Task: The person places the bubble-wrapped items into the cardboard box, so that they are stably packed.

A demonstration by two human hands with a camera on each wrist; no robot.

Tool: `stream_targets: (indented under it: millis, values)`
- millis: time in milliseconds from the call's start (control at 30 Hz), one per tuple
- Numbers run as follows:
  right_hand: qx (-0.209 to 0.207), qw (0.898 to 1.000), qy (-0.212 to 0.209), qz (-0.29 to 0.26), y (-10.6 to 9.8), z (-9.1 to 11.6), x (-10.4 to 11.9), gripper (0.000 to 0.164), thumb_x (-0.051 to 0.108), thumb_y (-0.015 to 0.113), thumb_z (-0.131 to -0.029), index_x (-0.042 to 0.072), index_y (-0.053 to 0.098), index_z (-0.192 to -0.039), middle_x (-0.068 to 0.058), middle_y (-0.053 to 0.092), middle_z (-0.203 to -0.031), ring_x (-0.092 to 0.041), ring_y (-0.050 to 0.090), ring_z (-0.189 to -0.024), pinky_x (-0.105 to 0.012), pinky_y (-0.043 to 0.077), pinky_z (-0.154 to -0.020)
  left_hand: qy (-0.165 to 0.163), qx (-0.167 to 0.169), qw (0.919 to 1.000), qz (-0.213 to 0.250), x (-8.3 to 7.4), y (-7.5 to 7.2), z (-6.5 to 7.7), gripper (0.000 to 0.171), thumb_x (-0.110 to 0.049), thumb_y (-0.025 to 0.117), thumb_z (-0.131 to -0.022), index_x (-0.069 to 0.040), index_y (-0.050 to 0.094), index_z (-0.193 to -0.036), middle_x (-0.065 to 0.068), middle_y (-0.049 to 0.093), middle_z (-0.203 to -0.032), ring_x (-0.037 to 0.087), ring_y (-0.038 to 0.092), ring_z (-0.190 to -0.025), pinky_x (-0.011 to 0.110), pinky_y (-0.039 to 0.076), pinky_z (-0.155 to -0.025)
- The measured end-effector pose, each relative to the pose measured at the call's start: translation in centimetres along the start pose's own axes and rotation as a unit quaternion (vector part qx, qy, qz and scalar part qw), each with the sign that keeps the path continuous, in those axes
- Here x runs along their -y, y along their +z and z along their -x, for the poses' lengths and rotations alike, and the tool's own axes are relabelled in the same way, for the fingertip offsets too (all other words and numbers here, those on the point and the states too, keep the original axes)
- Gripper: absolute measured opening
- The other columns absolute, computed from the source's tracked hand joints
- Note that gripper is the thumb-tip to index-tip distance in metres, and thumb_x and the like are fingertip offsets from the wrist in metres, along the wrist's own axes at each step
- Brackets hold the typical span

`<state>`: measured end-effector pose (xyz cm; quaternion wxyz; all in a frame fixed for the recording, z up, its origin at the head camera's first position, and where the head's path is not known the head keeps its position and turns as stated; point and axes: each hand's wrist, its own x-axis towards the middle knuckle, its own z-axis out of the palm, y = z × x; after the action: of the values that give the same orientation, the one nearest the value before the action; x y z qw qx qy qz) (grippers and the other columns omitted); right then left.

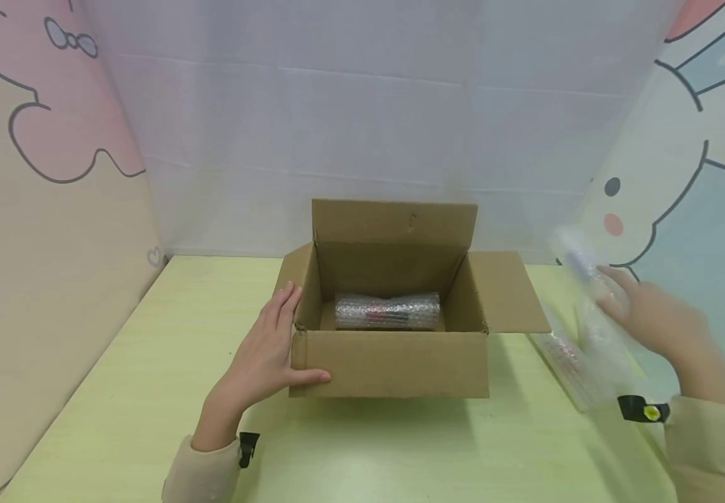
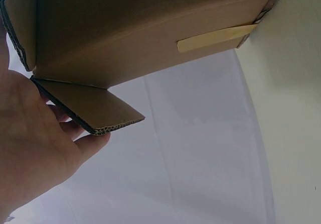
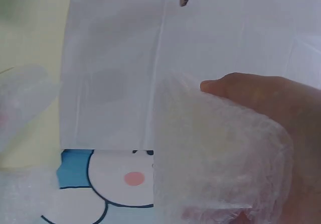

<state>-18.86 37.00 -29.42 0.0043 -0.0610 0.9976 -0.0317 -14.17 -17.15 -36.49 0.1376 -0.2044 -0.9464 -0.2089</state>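
Bundle (image 3: 220,153), right hand (image 1: 664,321) gripping (blurred, so apparently), past flap (image 1: 507,293) edge, left hand (image 1: 262,356) uncurled on box (image 1: 394,365)

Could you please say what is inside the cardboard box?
A bubble-wrapped bundle lies inside the cardboard box, its contents unclear; anything low against the near side is hidden.

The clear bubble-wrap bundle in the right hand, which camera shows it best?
The right wrist view: the clear bubble-wrap bundle looks big and close. The head view shows it small and blurred; the left wrist view, not at all.
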Motion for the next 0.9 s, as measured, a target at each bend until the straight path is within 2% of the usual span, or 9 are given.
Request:
stream_targets:
  millis: [67, 167, 300, 400, 500, 600, 767, 833, 900]
  values:
    - [-0.009, 1.000, 0.005, 0.008, -1.1, 0.0, 0.8, 0.066, 0.049, 0.031, -0.102, 0.011, 0.019, -0.154, -0.042, 0.044, -0.132, -0.062, 0.044, -0.116, -0.072, 0.044, -0.074, 0.001, -0.001, 1.0000, 0.000, 0.0, 0.0, 0.0, 0.133, -0.060, 0.084, -0.059, 0.001, 0.012, -0.154, 0.021, 0.015, -0.160, 0.037, 0.018, -0.148, 0.051, 0.026, -0.119]
    - [-0.030, 1.000, 0.003, 0.008, -2.6, 0.1, 2.3, 0.066, 0.052, 0.031, -0.101, 0.019, 0.016, -0.156, -0.040, 0.042, -0.134, -0.061, 0.045, -0.115, -0.068, 0.046, -0.064, 0.000, -0.001, 1.0000, -0.001, 0.1, 0.0, 0.1, 0.133, -0.060, 0.084, -0.059, 0.001, 0.012, -0.154, 0.021, 0.015, -0.160, 0.037, 0.018, -0.148, 0.051, 0.026, -0.119]
    - [-0.069, 0.997, -0.023, 0.011, -4.2, 0.5, 4.7, 0.062, 0.050, 0.036, -0.101, 0.028, 0.017, -0.156, -0.034, 0.044, -0.136, -0.058, 0.050, -0.110, -0.059, 0.047, -0.054, -0.003, -0.001, 1.0000, -0.001, 0.1, 0.0, 0.1, 0.133, -0.060, 0.084, -0.059, 0.001, 0.012, -0.154, 0.021, 0.015, -0.160, 0.037, 0.018, -0.148, 0.051, 0.025, -0.119]
    - [-0.082, 0.995, -0.047, 0.016, -5.2, 0.7, 6.7, 0.061, 0.049, 0.039, -0.101, 0.031, 0.020, -0.155, -0.030, 0.043, -0.143, -0.055, 0.054, -0.108, -0.056, 0.047, -0.054, -0.005, 0.001, 1.0000, 0.001, 0.1, 0.0, 0.1, 0.134, -0.060, 0.084, -0.059, 0.000, 0.012, -0.154, 0.020, 0.014, -0.161, 0.037, 0.018, -0.148, 0.051, 0.025, -0.120]
    - [-0.088, 0.992, -0.085, 0.015, -6.0, 0.8, 8.8, 0.059, 0.044, 0.045, -0.100, 0.032, 0.025, -0.154, -0.025, 0.045, -0.145, -0.050, 0.058, -0.108, -0.052, 0.048, -0.054, -0.006, 0.002, 1.0000, 0.001, 0.2, 0.0, 0.1, 0.134, -0.061, 0.084, -0.059, 0.000, 0.012, -0.154, 0.020, 0.014, -0.161, 0.037, 0.017, -0.148, 0.051, 0.025, -0.120]
    - [-0.101, 0.985, -0.139, 0.009, -6.4, 0.6, 10.7, 0.057, 0.037, 0.054, -0.098, 0.033, 0.033, -0.151, -0.018, 0.051, -0.142, -0.041, 0.061, -0.108, -0.047, 0.050, -0.054, -0.007, 0.004, 1.0000, -0.001, 0.1, 0.1, 0.0, 0.134, -0.061, 0.084, -0.059, 0.000, 0.011, -0.154, 0.020, 0.013, -0.161, 0.037, 0.017, -0.148, 0.051, 0.025, -0.120]
    - [-0.105, 0.962, -0.253, 0.017, -6.5, -0.5, 13.4, 0.058, 0.026, 0.061, -0.094, 0.032, 0.038, -0.148, -0.015, 0.055, -0.136, -0.033, 0.062, -0.107, -0.029, 0.043, -0.045, -0.008, 0.006, 1.0000, -0.001, 0.1, 0.1, 0.0, 0.134, -0.061, 0.084, -0.059, 0.000, 0.011, -0.154, 0.020, 0.013, -0.161, 0.037, 0.016, -0.149, 0.051, 0.024, -0.120]
    - [-0.095, 0.951, -0.292, 0.018, -6.5, -1.0, 14.6, 0.057, 0.024, 0.061, -0.094, 0.031, 0.040, -0.147, -0.013, 0.058, -0.133, -0.033, 0.062, -0.108, -0.034, 0.051, -0.053, -0.007, 0.006, 1.0000, -0.002, 0.1, 0.0, -0.1, 0.134, -0.061, 0.084, -0.059, 0.000, 0.011, -0.154, 0.020, 0.013, -0.161, 0.037, 0.016, -0.149, 0.051, 0.024, -0.120]
    - [-0.075, 0.945, -0.317, 0.017, -6.5, -1.6, 15.8, 0.056, 0.023, 0.061, -0.094, 0.031, 0.042, -0.146, -0.009, 0.060, -0.131, -0.030, 0.062, -0.109, -0.042, 0.056, -0.068, -0.006, 0.006, 1.0000, -0.003, 0.1, 0.0, -0.1, 0.134, -0.061, 0.084, -0.059, 0.000, 0.011, -0.154, 0.020, 0.013, -0.161, 0.037, 0.016, -0.149, 0.051, 0.024, -0.120]
